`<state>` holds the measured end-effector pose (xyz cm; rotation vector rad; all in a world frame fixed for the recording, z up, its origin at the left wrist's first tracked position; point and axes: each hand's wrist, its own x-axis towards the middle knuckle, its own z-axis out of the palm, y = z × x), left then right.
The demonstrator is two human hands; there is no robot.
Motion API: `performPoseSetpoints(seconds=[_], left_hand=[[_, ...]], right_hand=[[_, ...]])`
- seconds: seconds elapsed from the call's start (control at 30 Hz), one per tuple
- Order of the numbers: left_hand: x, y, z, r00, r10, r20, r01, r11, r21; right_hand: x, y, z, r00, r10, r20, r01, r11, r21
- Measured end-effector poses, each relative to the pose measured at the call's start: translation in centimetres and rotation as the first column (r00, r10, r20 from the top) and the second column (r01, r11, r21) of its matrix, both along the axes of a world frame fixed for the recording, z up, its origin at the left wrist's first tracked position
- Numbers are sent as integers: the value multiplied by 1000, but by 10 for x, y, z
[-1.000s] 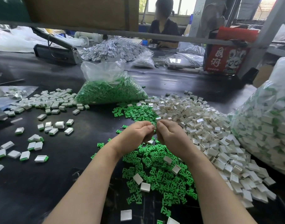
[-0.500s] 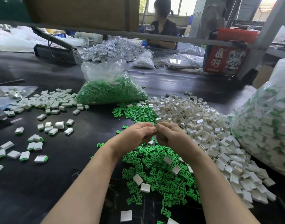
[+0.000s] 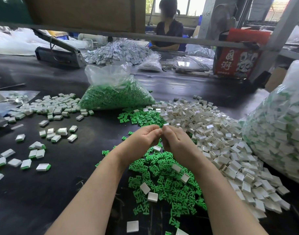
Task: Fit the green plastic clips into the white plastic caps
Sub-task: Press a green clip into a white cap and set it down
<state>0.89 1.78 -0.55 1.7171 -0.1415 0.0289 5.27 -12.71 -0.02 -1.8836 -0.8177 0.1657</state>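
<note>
While the left hand (image 3: 142,141) and right hand (image 3: 176,141) meet fingertip to fingertip with fingers curled, apparently pinching a small piece between them that I cannot make out, the fit likely goes best if the clip is lined up square with the cap's open side and pressed straight in until it seats. Loose green clips (image 3: 164,182) lie directly beneath and nearer than the hands on the dark counter (image 3: 64,192), the pile of white caps (image 3: 218,145) sits just right of the right hand, finished pieces (image 3: 42,151) lie well to the left, and a bag of green clips (image 3: 114,94) lies beyond.
</note>
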Motion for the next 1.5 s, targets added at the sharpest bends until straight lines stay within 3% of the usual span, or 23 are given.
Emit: performPoseSetpoints(seconds=[0.13, 0.33, 0.43, 0.57, 0.73, 0.8, 1.07, 1.5], left_hand=[[1, -3, -3, 999, 36, -1, -36, 999, 37], [0, -4, -3, 1000, 9, -12, -8, 1000, 30], [-2, -4, 0, 999, 0, 34, 0, 1000, 10], [0, 2, 1, 985, 115, 131, -124, 990, 69], [0, -3, 3, 983, 125, 132, -119, 991, -55], [1, -6, 3, 987, 130, 89, -118, 985, -126], [2, -10, 6, 958, 214, 192, -203, 976, -75], [2, -19, 9, 913, 385, 131, -356, 913, -200]], right_hand=[[-2, 4, 0, 979, -60, 197, 100, 975, -200], [0, 4, -4, 971, -49, 233, 115, 954, -279], [2, 3, -7, 988, -109, 107, 121, 987, -107], [8, 0, -3, 964, -182, -195, 206, 972, 112], [8, -4, 1, 855, 11, -518, 106, 975, 196], [7, -1, 0, 828, 118, -549, 41, 962, 269], [6, 3, -3, 772, 298, -561, 15, 874, 485], [5, 2, -4, 858, 231, -458, -31, 915, 403]])
